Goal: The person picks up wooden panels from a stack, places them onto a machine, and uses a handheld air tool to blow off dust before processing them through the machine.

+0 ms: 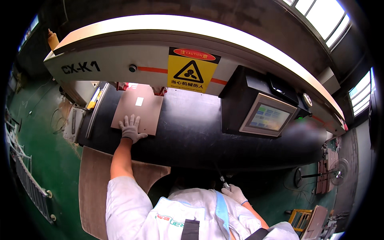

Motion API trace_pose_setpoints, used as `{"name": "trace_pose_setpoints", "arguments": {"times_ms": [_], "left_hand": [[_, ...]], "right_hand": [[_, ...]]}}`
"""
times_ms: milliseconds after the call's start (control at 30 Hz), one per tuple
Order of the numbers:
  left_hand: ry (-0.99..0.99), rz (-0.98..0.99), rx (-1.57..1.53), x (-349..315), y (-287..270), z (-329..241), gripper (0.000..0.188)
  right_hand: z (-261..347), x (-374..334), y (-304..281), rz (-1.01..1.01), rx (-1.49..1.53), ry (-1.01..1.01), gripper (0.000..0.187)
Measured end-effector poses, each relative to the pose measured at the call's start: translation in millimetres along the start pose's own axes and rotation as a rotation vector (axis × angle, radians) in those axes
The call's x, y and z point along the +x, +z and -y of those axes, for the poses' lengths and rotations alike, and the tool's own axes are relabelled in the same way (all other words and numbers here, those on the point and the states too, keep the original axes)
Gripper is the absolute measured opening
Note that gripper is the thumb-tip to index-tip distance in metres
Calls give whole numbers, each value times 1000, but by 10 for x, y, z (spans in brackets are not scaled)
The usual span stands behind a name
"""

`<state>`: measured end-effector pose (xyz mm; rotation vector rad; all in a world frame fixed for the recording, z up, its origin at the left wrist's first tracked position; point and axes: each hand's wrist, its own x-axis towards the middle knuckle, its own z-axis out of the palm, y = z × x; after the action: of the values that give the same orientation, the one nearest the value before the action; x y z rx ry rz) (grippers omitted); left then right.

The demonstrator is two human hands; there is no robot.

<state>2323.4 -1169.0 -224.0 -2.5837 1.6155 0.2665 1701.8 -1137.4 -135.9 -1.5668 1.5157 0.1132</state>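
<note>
1. Black desk (pixel 192 142) stretches under a pale machine beam (pixel 116 58); the brown panel (pixel 146 118) lies toward its left end.
2. I see the left hand (pixel 131 129) spread over the panel's near-left corner.
3. My right hand (pixel 236 194) wraps a metal tool (pixel 225 182).
4. Green floor (pixel 36 108); a fan (pixel 339 172) stands rightward.

A pale grey short-sleeved shirt (pixel 128 204), light-blue trim (pixel 221 207), black straps (pixel 191 230) and whitish gloves (pixel 130 129) are worn.

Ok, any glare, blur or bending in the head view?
Head view: pale glare on the black worktop, smudgy blur toward its right end, window at upper right washed out, machine beam bowed by the fisheye, deep shadow below the worktop; left hand reads clearly.
</note>
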Motion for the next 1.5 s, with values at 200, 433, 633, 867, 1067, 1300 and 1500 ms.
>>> {"name": "trace_pose_setpoints", "arguments": {"times_ms": [200, 433, 633, 867, 1067, 1300, 1500], "left_hand": [[-10, 21, 4, 14, -68, 4, 118], [97, -295, -537, 66, -672, -203, 72], [134, -1021, -857, 12, -2558, -733, 44], [16, -979, -67, 395, -2752, -353, 18], [162, -1066, -185, 592, -2640, -418, 18], [-31, -881, -181, 475, -2657, -381, 19], [-21, -983, -116, 533, -2581, -415, 22]], "right_hand": [[225, -40, -64, 16, 74, -27, 34], [301, 488, -98, 112, 177, -53, 35], [403, 988, -346, 233, 494, 78, 44], [342, 1475, -190, 242, 605, 71, 45], [213, 1473, -275, 220, 592, 112, 45], [323, 1376, -302, 225, 571, 92, 45], [261, 1437, -281, 232, 583, 87, 45]]}}
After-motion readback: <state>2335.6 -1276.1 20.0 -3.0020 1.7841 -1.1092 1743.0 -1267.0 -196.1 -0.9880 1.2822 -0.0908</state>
